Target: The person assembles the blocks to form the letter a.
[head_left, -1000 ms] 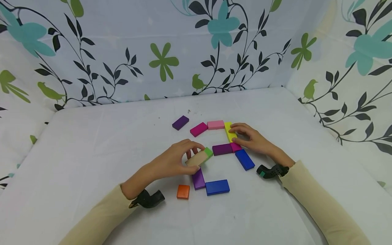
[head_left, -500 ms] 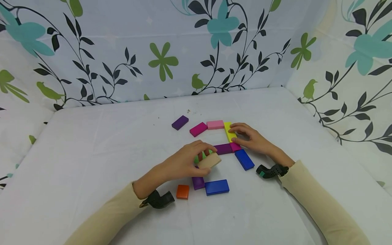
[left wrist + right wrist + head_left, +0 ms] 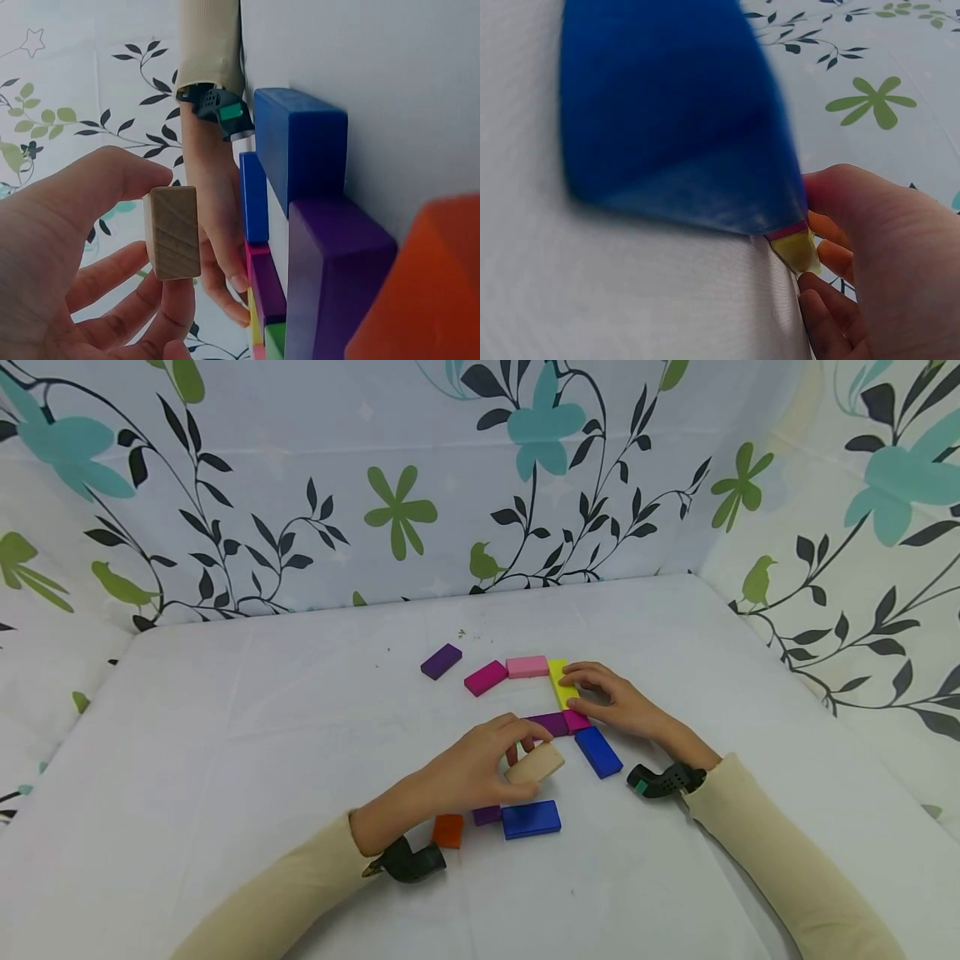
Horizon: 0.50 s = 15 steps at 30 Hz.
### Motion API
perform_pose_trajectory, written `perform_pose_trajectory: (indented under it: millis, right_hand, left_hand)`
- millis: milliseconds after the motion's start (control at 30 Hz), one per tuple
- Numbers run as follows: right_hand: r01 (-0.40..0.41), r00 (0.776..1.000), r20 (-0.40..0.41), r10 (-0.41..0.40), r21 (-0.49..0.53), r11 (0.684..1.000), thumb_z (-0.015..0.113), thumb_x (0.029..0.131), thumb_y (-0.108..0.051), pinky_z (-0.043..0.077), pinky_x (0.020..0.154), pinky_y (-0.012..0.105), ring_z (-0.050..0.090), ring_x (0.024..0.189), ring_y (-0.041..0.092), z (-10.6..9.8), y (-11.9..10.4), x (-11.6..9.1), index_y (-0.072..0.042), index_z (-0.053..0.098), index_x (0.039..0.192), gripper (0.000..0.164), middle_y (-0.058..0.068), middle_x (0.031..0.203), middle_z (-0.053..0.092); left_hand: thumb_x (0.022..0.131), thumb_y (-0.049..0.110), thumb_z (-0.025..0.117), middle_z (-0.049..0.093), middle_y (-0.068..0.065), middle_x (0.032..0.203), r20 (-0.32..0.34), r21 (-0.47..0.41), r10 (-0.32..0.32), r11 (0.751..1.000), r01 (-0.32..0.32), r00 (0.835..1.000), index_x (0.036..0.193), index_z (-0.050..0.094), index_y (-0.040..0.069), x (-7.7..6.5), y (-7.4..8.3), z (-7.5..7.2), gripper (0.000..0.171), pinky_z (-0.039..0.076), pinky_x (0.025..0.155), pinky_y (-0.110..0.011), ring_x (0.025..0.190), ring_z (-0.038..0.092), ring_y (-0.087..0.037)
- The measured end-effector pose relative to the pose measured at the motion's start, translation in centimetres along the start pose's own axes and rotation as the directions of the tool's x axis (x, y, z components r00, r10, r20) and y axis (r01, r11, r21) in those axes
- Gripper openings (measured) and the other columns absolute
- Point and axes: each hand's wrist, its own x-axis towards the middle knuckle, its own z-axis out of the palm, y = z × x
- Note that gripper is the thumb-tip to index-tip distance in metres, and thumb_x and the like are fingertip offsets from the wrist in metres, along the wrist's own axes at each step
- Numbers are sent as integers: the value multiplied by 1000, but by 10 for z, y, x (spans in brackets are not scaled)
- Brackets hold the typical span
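My left hand (image 3: 480, 768) pinches a plain wooden block (image 3: 536, 764) between thumb and fingers. In the left wrist view, the bare end of the wooden block (image 3: 176, 232) faces the camera, held off the table. Behind the left fingers, a green block (image 3: 275, 341) is mostly hidden. My right hand (image 3: 618, 697) rests at the yellow block (image 3: 558, 681), thumb and fingertips spread along its right side. The yellow block meets a pink block (image 3: 527, 667) at its far end and a magenta block (image 3: 577, 721) at its near end. A dark purple block (image 3: 551, 723) adjoins the magenta one.
One blue block (image 3: 598, 752) angles off the magenta piece; another blue block (image 3: 531, 819) lies nearer, beside a violet block (image 3: 487, 815). An orange block (image 3: 447, 831) sits left of them. Farther back are another magenta block (image 3: 486, 677) and a purple block (image 3: 441, 661). Patterned cloth (image 3: 300, 460) hangs behind.
My left hand has carried the wooden block rightward and slightly toward me, away from the green block, and now covers part of the violet block. The right hand has stayed at the yellow block.
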Motion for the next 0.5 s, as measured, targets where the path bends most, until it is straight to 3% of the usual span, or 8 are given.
perform_pose_trajectory:
  millis: [500]
  right_hand:
    - [12,1000,0,-12,11,1000,63,94,-6,32,111,48,37,137,35,0,0,0,0,57,128,35,18,144,42]
  left_hand:
    - [83,19,72,58,-1,108,51,39,44,998,-46,998,129,56,12,9,10,16,49,48,72,-19,90,55,-10]
